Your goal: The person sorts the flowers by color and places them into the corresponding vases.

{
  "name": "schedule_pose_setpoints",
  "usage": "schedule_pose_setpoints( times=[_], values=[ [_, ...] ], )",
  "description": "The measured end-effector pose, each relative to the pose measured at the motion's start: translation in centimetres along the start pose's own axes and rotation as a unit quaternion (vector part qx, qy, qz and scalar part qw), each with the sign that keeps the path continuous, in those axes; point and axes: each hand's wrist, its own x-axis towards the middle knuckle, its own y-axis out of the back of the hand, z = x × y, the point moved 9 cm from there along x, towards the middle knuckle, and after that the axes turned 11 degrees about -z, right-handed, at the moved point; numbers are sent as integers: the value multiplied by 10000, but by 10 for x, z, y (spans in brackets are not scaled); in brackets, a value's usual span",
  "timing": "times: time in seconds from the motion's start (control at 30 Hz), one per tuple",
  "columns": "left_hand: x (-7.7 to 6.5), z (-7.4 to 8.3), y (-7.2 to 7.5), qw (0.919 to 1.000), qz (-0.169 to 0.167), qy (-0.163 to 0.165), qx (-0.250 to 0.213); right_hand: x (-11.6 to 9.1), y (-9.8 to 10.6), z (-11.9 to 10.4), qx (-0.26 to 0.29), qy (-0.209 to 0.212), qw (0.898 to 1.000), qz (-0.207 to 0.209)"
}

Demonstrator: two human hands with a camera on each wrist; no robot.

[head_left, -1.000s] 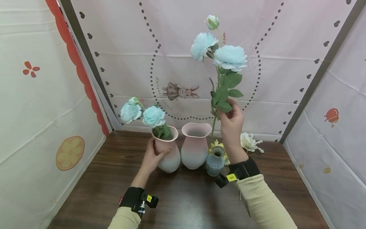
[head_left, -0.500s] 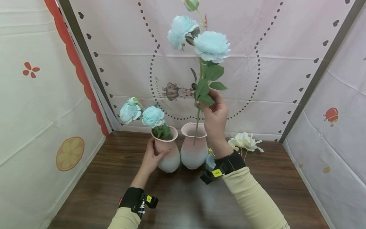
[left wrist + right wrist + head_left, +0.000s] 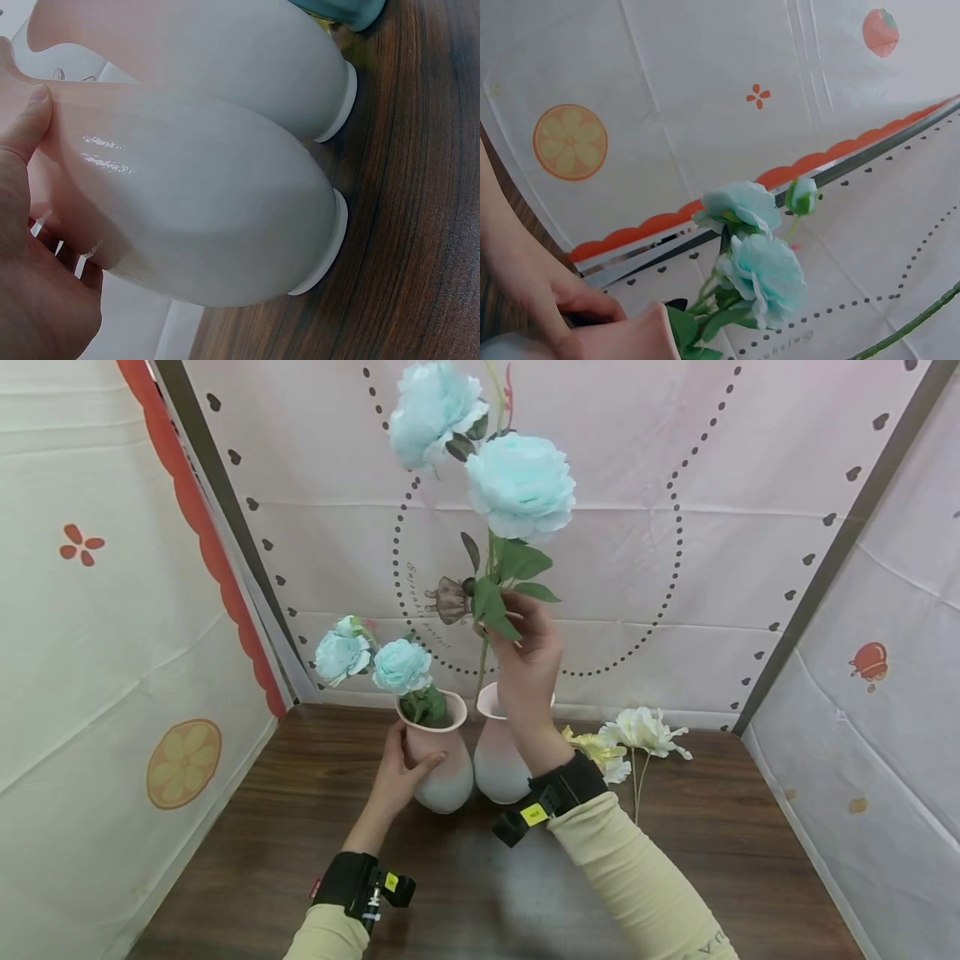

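My left hand (image 3: 396, 770) grips the neck of a pink-to-grey vase (image 3: 444, 781), its thumb across the near side in the left wrist view. Light-blue artificial flowers (image 3: 403, 666) stand in that vase, leaves at its rim. Above the vases, my right hand (image 3: 531, 660) pinches the green stem of another light-blue artificial flower (image 3: 521, 485), held upright with its blooms high. The bare stem end hangs down between the two vase mouths, close over the left vase's rim. A matching second vase (image 3: 497, 770) stands beside the first, partly hidden behind my right wrist.
White and yellow artificial flowers (image 3: 645, 732) lie at the back right of the wooden table (image 3: 735, 827). A small teal vase (image 3: 352, 11) shows at the top of the left wrist view; my right forearm hides it from the head camera. Printed cloth walls enclose the back and sides.
My right hand has carried the flower left, from above the small blue vase, past the middle vase, toward the left one. My left hand has stayed on its vase.
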Motion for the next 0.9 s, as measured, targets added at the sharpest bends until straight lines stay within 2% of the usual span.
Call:
schedule_pose_setpoints(
  times=[0.37, 0.53, 0.77, 0.9],
  values=[
    [0, 0, 0, 10000, 63, 22, 33, -2, -21, 3, -209, -101, 9997, -90],
    [1, -1, 0, 9999, 10, 90, -73, -6, -24, 14, -425, -286, 9986, -133],
    [1, 1, 0, 9999, 7, -71, -87, -14, -29, 36, -630, -601, 9958, -274],
    [0, 1, 1, 9998, 51, -185, -31, -20, -32, 49, -940, -853, 9909, -453]
  ],
)
